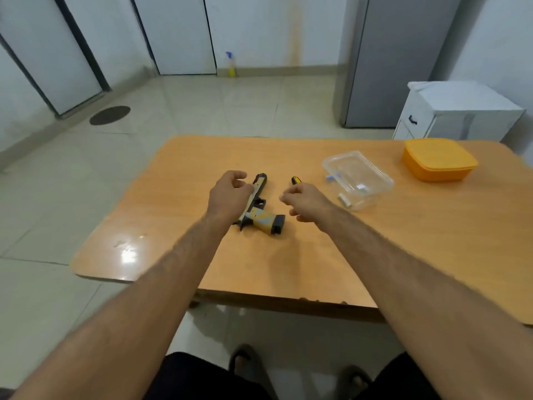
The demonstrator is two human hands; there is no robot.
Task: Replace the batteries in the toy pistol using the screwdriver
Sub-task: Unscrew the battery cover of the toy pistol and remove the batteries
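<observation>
A toy pistol (261, 210), cream and yellow with black parts, lies flat on the orange-brown table (403, 249), barrel pointing away from me. My left hand (227, 197) hovers over its left side with fingers loosely curled, holding nothing. My right hand (305, 202) hovers just right of the pistol, fingers loosely curled and empty. Behind my right hand, the black-and-yellow handle of the screwdriver (296, 179) shows; the rest is hidden by the hand. A pale battery (344, 200) lies beside the clear container.
A clear plastic container (357, 180) stands right of the screwdriver with small items inside. An orange lidded box (438, 158) sits at the far right corner. A white cabinet (458, 111) and grey fridge stand beyond the table.
</observation>
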